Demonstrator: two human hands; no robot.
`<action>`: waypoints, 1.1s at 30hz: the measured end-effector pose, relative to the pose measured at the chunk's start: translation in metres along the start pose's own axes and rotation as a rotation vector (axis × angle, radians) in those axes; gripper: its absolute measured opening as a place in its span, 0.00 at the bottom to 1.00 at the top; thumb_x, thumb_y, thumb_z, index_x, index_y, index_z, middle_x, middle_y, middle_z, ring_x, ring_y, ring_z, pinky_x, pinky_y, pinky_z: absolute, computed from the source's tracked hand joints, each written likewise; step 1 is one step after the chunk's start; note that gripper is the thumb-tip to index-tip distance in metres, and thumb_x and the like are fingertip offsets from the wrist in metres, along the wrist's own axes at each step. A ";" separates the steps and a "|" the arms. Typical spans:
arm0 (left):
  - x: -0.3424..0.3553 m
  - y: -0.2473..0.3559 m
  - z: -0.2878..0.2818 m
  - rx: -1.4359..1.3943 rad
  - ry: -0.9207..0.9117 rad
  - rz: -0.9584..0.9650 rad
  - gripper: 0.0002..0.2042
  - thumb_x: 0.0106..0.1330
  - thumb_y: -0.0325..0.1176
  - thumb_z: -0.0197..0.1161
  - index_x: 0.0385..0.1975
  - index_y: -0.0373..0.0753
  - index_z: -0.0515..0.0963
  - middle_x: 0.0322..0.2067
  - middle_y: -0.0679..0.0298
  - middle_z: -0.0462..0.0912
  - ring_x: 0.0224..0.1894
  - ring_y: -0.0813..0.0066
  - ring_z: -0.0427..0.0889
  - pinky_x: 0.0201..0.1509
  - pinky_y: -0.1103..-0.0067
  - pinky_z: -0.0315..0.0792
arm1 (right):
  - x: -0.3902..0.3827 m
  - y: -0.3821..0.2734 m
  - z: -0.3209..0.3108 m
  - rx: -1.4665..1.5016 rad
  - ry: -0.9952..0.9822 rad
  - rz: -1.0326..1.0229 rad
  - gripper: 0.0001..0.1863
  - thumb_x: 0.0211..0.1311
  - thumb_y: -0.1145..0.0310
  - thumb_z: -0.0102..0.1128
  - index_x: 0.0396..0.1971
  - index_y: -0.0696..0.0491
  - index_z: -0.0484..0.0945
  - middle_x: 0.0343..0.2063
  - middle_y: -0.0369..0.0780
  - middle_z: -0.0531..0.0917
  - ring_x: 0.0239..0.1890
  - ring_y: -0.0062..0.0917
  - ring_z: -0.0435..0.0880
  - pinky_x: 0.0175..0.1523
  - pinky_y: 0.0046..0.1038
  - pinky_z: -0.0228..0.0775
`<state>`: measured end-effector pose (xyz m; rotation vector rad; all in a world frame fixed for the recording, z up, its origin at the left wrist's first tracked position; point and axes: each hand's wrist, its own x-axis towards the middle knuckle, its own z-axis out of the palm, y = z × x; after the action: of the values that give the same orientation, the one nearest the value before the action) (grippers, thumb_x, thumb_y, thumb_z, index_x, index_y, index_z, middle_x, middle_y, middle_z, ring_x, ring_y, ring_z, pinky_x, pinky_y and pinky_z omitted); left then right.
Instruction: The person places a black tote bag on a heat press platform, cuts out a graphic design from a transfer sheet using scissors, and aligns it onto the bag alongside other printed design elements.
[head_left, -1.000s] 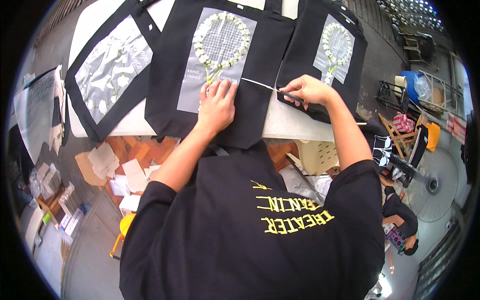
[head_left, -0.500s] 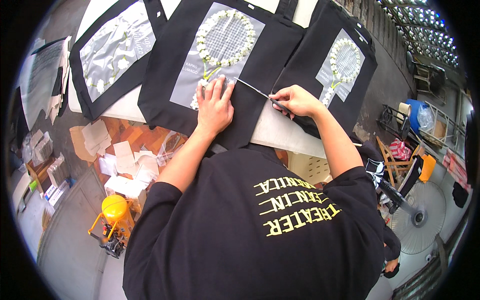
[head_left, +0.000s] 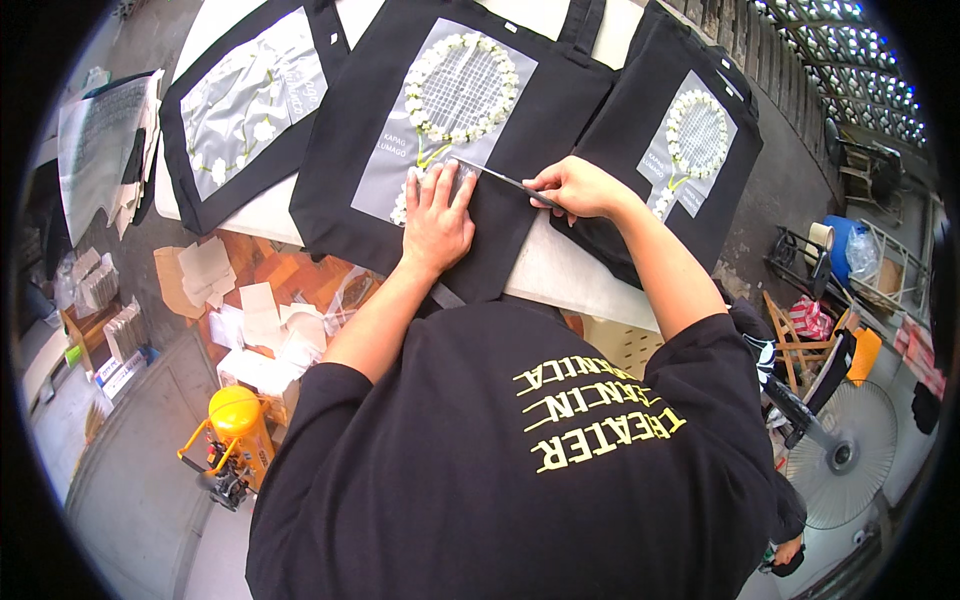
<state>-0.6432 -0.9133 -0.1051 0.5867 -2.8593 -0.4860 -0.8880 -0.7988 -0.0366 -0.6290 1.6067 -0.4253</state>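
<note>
A black tote bag (head_left: 330, 190) lies on the white table, with a flower-and-racket print under a clear film (head_left: 378, 165) on its front. My left hand (head_left: 438, 225) presses flat on the lower part of the film, fingers stretched out and slightly spread. My right hand (head_left: 575, 188) is closed round the dark handle of what look like slim scissors (head_left: 503, 179). Their silver blades point left and reach the film just above my left fingertips; whether they are apart cannot be made out.
Another black bag with a similar print (head_left: 700, 140) overlaps on the right; a third with a floral film (head_left: 255, 110) lies left. The white table (head_left: 570, 258) shows between bags and body. Papers and cardboard (head_left: 262, 315), a yellow tank (head_left: 238, 415) and a fan (head_left: 842, 455) stand around.
The scissors' tip has moved slightly left across the film, and my right hand has followed it. My left hand stays pressed on the film. The whole view has shifted a little.
</note>
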 end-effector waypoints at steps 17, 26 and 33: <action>0.003 0.004 -0.001 0.011 -0.009 -0.001 0.31 0.55 0.33 0.63 0.63 0.43 0.72 0.67 0.54 0.65 0.70 0.53 0.62 0.75 0.45 0.48 | 0.010 -0.002 -0.007 0.076 -0.054 0.007 0.14 0.65 0.70 0.65 0.50 0.54 0.86 0.30 0.33 0.87 0.22 0.13 0.77 0.24 0.21 0.73; -0.004 -0.002 -0.003 0.000 0.003 -0.005 0.32 0.54 0.31 0.63 0.64 0.44 0.70 0.66 0.53 0.65 0.69 0.52 0.62 0.76 0.47 0.46 | 0.011 -0.006 0.000 0.021 -0.029 -0.041 0.15 0.64 0.69 0.65 0.49 0.56 0.83 0.30 0.35 0.87 0.23 0.16 0.79 0.25 0.23 0.74; 0.026 -0.002 -0.024 -0.007 -0.115 0.053 0.30 0.53 0.33 0.65 0.61 0.44 0.73 0.64 0.50 0.68 0.68 0.51 0.63 0.74 0.48 0.48 | -0.148 0.036 0.064 0.404 0.415 0.023 0.18 0.64 0.72 0.64 0.54 0.55 0.80 0.32 0.36 0.86 0.24 0.17 0.80 0.27 0.24 0.76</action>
<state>-0.6602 -0.9329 -0.0804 0.4954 -2.9718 -0.5377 -0.8224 -0.6734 0.0481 -0.2195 1.8424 -0.8807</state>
